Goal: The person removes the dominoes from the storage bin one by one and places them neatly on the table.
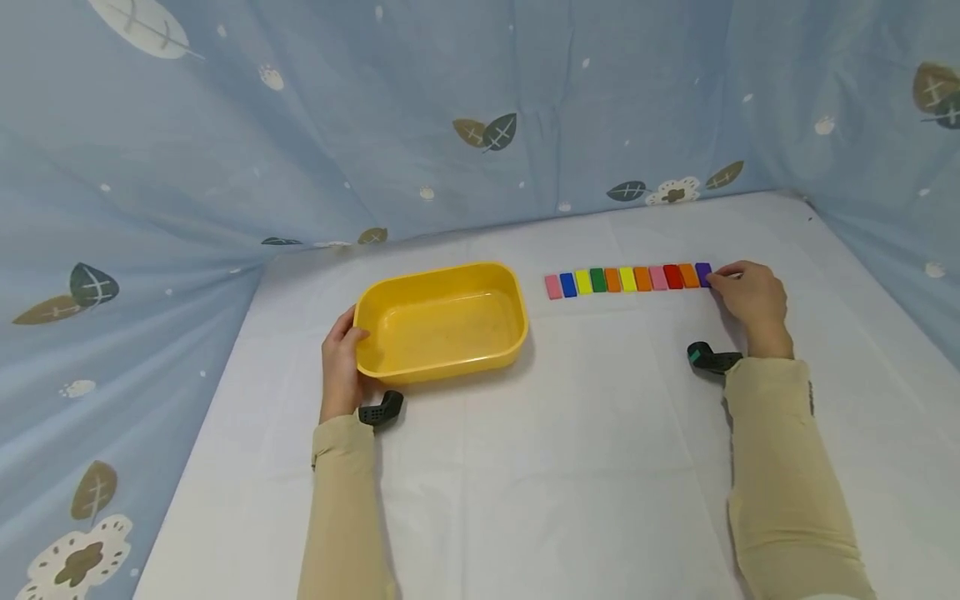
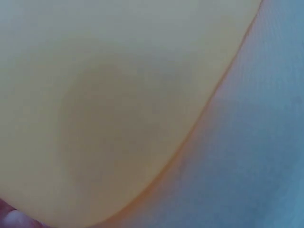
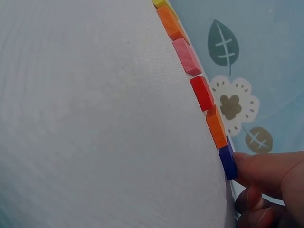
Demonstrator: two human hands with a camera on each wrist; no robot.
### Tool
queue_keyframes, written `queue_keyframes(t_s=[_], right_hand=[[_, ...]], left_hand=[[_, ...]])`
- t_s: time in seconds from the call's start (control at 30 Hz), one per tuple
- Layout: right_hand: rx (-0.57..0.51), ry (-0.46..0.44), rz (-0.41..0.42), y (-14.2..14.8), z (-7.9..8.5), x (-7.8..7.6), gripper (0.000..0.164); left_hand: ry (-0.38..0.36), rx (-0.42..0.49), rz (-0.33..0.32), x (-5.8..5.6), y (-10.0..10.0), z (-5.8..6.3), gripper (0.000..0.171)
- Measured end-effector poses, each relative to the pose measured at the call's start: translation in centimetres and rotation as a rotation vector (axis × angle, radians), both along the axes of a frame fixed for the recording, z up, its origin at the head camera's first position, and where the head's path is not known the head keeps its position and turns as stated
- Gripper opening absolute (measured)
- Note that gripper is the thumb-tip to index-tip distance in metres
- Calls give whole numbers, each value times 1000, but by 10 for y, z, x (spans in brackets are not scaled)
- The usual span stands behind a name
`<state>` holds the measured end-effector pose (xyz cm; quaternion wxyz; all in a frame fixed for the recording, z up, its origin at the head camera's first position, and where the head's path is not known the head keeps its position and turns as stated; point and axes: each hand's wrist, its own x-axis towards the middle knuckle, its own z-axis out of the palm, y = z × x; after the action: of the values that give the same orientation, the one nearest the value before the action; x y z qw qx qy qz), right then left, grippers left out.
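Observation:
My left hand (image 1: 342, 364) grips the left end of a yellow plastic basin (image 1: 435, 371), its thumb over the rim and its fingers along the outer wall. The basin has nothing inside. In the left wrist view the basin's blurred yellow wall (image 2: 114, 133) fills most of the picture. A row of small coloured blocks runs to the right of the basin, from a pink block (image 1: 552, 287) to a purple block (image 1: 703, 275). At that right end my right hand (image 1: 752, 298) holds the purple block by its outer edge with the fingertips. Beside it lies an orange block (image 3: 216, 126).
Black wrist-worn devices (image 1: 382, 409) show beside both wrists. A white cloth (image 1: 570, 467) covers the table. Blue patterned fabric (image 1: 420, 150) hangs behind the row and along the sides.

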<state>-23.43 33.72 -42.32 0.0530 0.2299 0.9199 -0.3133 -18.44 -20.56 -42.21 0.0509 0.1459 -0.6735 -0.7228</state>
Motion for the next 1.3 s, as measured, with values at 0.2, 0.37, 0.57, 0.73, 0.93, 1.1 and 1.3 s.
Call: queue_keyframes(t_s=[0.2,0.37,0.57,0.73,0.93,1.1,1.3], right_hand=[[-25,-18,-16,0,-4,-3,58],[-24,-2,1,2,-6,-1,58],[-60,44,35,4,4,6,64],[91,110,251,-3,32,10,60],[510,176,670,-8,68,9,49],[572,65,759,3,84,0,60],[412,-58,668,17,89,-6,80]], left_hand=[[-1,-16,-6,-2,-1,2,45],[-28,-4,-1,-2,0,5,45],[-37,15,-10,-4,3,9,43],[-91,-153,-112,-15,-7,9,45],[-103,-756,-275,-39,-25,37,62],[-23,-1223,-406,-60,-25,65,55],[-110,-1371,-419,-70,-27,80,64]])
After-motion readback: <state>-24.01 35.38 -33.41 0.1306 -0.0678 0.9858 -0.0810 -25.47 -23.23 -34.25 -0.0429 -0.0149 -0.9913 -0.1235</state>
